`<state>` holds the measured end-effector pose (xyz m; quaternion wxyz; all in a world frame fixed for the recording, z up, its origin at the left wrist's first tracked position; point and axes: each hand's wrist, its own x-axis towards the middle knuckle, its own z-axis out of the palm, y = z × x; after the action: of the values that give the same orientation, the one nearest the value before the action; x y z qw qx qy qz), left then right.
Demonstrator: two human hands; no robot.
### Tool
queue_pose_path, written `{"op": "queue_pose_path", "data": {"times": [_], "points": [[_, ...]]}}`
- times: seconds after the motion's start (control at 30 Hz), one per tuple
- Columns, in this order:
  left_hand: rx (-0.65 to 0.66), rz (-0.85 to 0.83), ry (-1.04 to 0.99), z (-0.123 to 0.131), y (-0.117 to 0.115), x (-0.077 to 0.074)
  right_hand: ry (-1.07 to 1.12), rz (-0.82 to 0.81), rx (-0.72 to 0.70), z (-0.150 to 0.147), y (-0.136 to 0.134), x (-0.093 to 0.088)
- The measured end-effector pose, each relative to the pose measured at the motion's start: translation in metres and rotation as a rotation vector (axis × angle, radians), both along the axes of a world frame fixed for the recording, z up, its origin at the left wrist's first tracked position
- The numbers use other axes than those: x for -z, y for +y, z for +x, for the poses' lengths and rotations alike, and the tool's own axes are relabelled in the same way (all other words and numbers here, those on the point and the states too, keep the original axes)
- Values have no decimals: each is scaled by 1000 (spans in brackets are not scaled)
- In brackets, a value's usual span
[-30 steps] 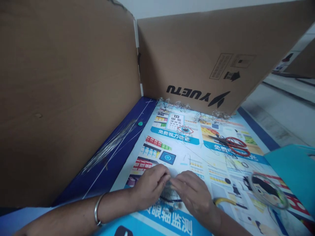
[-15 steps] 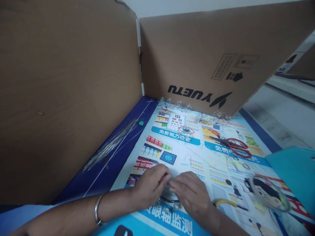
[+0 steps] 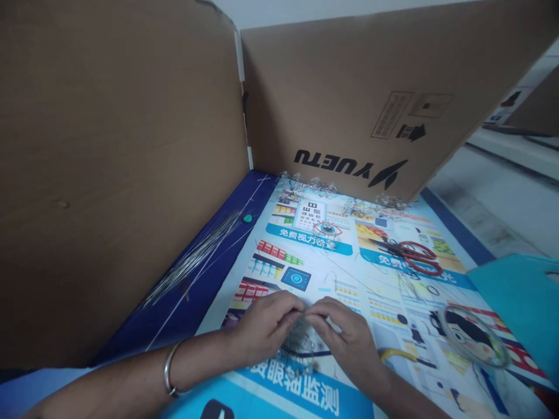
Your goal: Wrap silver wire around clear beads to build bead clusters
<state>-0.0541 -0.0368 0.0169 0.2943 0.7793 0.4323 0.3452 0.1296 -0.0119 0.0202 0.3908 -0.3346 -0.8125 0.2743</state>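
So both hands are down by the near edge of the surface (image 3: 205,298), about midway along it, over a printed poster. The left hand (image 3: 271,323) is pinching the top of a clear beaded wire piece (image 3: 299,352), which sits between and just below the hands. The right hand (image 3: 345,334) has thumb and forefinger brought together right at the left fingertips, but it's too small to tell if there's wire in that pinch. Room-wise, one cardboard panel (image 3: 122,174) walls off the left edge and another (image 3: 358,75) the far edge, meeting at the far left corner. There's a fairly open patch straight ahead of the hands, just a few loose thin wires and a small beaded bit. Along the left edge lies a bundle of wires (image 3: 196,259) with a small green thing (image 3: 247,219) by its far end. More clear beaded pieces (image 3: 317,185) line the far edge. The right side's the cluttered one: red-handled scissors (image 3: 423,258) toward the far right corner, a clear round thing (image 3: 505,358) nearer the right edge, turquoise material (image 3: 519,302) beyond that, and a yellow-handled tool (image 3: 397,354) just beside the right hand.
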Motion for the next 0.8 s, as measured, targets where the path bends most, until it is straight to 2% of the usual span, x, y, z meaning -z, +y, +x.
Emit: {"op": "queue_pose_path", "data": {"times": [0.27, 0.43, 0.53, 0.6, 0.7, 0.8], "points": [[47, 74, 12, -2, 4, 1, 16, -241, 84, -2, -1, -2], [28, 63, 29, -1, 4, -1, 21, -240, 63, -7, 0, -9], [26, 55, 38, -1, 3, -2, -65, -132, 26, 3, 3, -10], [25, 46, 42, -1, 3, -2, -188, 33, 50, 22, 2, -4], [16, 29, 23, -2, 4, -1, -483, 347, 106, 69, -6, 16], [4, -1, 0, -2, 7, 0, -691, 495, 126, 119, -19, 36]]}}
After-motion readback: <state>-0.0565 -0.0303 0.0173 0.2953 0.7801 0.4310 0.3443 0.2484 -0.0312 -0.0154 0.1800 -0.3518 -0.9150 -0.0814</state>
